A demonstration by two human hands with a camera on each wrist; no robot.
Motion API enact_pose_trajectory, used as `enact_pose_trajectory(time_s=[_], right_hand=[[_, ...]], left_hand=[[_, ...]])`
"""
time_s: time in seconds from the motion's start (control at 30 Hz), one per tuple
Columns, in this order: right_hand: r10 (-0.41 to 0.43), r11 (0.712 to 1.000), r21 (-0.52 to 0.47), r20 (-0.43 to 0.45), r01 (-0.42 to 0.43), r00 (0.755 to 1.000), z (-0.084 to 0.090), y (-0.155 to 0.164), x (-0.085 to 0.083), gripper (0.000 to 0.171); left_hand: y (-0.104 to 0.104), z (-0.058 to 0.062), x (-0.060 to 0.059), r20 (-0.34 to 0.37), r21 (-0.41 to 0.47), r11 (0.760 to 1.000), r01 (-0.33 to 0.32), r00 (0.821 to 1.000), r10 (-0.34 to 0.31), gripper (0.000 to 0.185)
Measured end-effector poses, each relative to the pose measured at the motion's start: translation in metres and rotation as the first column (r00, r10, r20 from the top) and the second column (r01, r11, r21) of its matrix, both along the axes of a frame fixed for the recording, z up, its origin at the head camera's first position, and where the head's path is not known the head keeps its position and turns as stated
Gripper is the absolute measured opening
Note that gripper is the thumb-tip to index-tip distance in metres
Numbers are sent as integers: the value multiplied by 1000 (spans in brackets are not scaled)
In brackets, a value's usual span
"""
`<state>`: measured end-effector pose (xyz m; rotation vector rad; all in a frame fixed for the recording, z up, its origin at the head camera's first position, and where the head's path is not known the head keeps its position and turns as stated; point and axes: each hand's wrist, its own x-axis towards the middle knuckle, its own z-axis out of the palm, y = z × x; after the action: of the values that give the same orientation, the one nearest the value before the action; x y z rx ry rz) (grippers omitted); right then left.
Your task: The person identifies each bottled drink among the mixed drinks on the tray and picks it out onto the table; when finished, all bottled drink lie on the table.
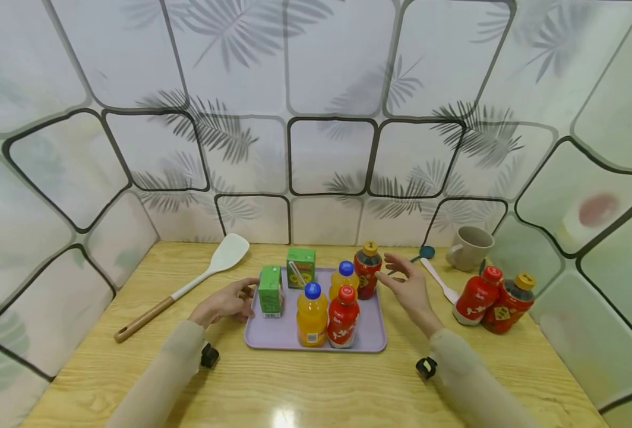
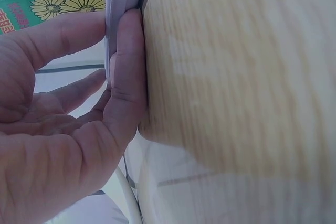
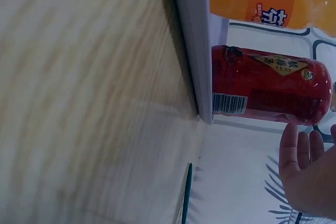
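Note:
A lilac tray [image 1: 274, 334] lies on the wooden table. My left hand [image 1: 226, 302] pinches its left rim, with a finger under the edge in the left wrist view. On the tray stand two green juice boxes [image 1: 270, 291] [image 1: 301, 267], two orange-drink bottles [image 1: 312, 321] [image 1: 343, 279], a red bottle with a red cap [image 1: 343, 319] and a dark drink bottle with a yellow cap and red label [image 1: 366, 276]. Beside that dark bottle is my right hand [image 1: 411, 290], its fingers extended and holding nothing; contact with the bottle cannot be made out.
At left lies a white spatula [image 1: 229, 252] with a wooden handle. On the right are a beige mug [image 1: 472, 246], a dark teal ladle [image 1: 426, 252], a pale pink spoon [image 1: 439, 279], another red bottle [image 1: 476, 297] and another dark bottle [image 1: 508, 304]. A patterned backdrop [image 1: 326, 154] borders the table.

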<state>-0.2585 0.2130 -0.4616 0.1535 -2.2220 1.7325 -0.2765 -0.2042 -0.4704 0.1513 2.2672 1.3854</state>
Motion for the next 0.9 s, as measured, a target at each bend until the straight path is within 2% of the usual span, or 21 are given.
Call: enact_pose_trajectory(time_s=[0.23, 0.47, 0.7, 0.9], right_hand=[[31, 994, 105, 12, -32, 999, 1, -15, -11, 61], [26, 992, 125, 17, -28, 1000, 1, -24, -19, 67], [-16, 960, 280, 1, 16, 1000, -2, -24, -20, 73], [-58, 968, 243, 6, 55, 998, -2, -23, -19, 70]], left_hand=[[-1, 2, 0, 0, 11, 1000, 21, 1000, -21, 89], [-2, 1, 0, -2, 3, 1000, 11, 1000, -11, 89], [1, 0, 1, -7, -5, 1000, 2, 1000, -2, 89], [2, -1, 0, -14, -9, 1000, 2, 1000, -2, 89]])
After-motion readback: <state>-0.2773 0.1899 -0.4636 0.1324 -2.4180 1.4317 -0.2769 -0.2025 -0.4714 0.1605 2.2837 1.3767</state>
